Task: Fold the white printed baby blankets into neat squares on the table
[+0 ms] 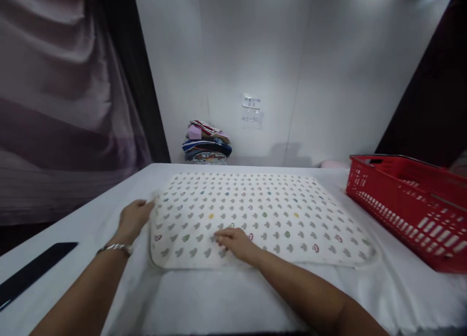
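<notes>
head view.

landmark: one white, rounded-corner, padded textile mat (273, 199), printed with small grey mushrooms and a few red, green, blue and yellow ones; laid out broad on a white, cloth-covered worktop (98, 219).

left hand (135, 218), a silver twisted bracelet (116, 249) at its wrist: at the mat's left edge, fingers bent and drawn nearly together; whether the edge is pinched cannot be told. right hand (237, 242): over the mat's near part, left of its middle, fingers loosely curled, thumb near the forefinger; no separate item seen in it, grip on the fabric unclear.

state of work, judged: spreading looks largely done, the print facing up, the surface nearly flat; the borders, slightly uneven at the left edge and near right corner, seem the part left to settle.

right of the mat: one red, slotted plastic basket (397, 212). left of the mat: one flat black object (36, 270), use unclear. beyond the mat: one stack of folded multicoloured textiles (207, 146).

writing: beyond the mat, on the wall, a pale paper notice (251, 118) reads "45-50"; the lines above are too small to read. no brand legible.
</notes>
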`<state>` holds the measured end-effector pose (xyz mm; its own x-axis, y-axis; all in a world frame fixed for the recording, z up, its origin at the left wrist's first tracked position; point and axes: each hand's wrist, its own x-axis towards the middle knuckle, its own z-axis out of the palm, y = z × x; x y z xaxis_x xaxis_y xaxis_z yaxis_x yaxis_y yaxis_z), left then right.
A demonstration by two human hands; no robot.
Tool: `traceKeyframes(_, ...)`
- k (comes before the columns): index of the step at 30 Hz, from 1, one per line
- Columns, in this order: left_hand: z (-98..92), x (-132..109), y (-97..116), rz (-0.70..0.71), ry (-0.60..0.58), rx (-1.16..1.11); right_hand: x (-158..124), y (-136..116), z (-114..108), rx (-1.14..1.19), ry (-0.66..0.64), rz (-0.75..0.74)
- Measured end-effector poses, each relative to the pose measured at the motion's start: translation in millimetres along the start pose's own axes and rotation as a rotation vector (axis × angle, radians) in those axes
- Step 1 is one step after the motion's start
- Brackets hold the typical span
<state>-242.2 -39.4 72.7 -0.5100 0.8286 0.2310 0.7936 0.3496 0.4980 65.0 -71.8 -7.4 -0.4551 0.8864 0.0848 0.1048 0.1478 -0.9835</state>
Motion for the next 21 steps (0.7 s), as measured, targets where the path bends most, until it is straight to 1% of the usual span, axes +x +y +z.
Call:
traceKeyframes(1,5.6,-1.3,33.3,0.016,0.0,-0.075,4.9,-7.8,-9.5,0.14,0.041,0.064)
traceKeyframes(2,13.2,-5.9,69.0,0.086,-0.002,-0.109,8.4,-16.3,-21.4,0.287,0.081,0.098)
traceKeyframes(4,34.9,-27.7,142.3,0.26,-0.06,-0.144,9.4,-32.2,-52.5,0.541,0.16,0.084)
traceKeyframes(5,48.3,-45.2,176.9,0.376,-0.132,-0.106,6.2,-37.8,-71.0,0.636,0.199,0.065)
traceKeyframes(6,62.8,-66.5,208.0,0.503,-0.234,-0.057,0.4,-40.9,-90.6,0.696,0.234,0.061)
traceKeyframes(7,77.8,-90.8,234.7,0.579,-0.295,-0.061,-8.1,-41.1,-110.2,0.728,0.269,0.063)
traceKeyframes(8,92.7,-116.7,256.3,0.645,-0.352,-0.073,-19.1,-38.3,-129.1,0.759,0.318,0.101)
traceKeyframes(9,106.9,-142.9,272.4,0.712,-0.413,-0.086,-32.0,-32.8,-146.4,0.768,0.366,0.126)
traceKeyframes(10,120.2,-167.8,283.3,0.774,-0.467,-0.097,-46.2,-25.1,-161.4,0.747,0.395,0.153)
traceKeyframes(11,132.2,-190.2,289.5,0.84,-0.509,-0.105,-61.1,-16.0,-173.9,0.71,0.43,0.202)
traceKeyframes(13,151.1,-223.8,290.5,0.946,-0.577,-0.126,-89.5,3.1,-190.6,0.617,0.497,0.306)
traceKeyframes(15,161.9,-240.5,281.0,1.058,-0.636,-0.148,-111.5,18.5,-197.8,0.565,0.503,0.348)
traceKeyframes(16,163.9,-243.0,273.8,1.101,-0.656,-0.155,-118.9,23.9,-198.8,0.556,0.488,0.359)
traceKeyframes(18,161.6,-239.8,256.0,1.146,-0.659,-0.176,-125.6,30.1,-197.4,0.552,0.456,0.389)
traceKeyframes(21,146.4,-226.4,221.7,1.127,-0.583,-0.202,-119.7,33.0,-191.8,0.494,0.466,0.449)
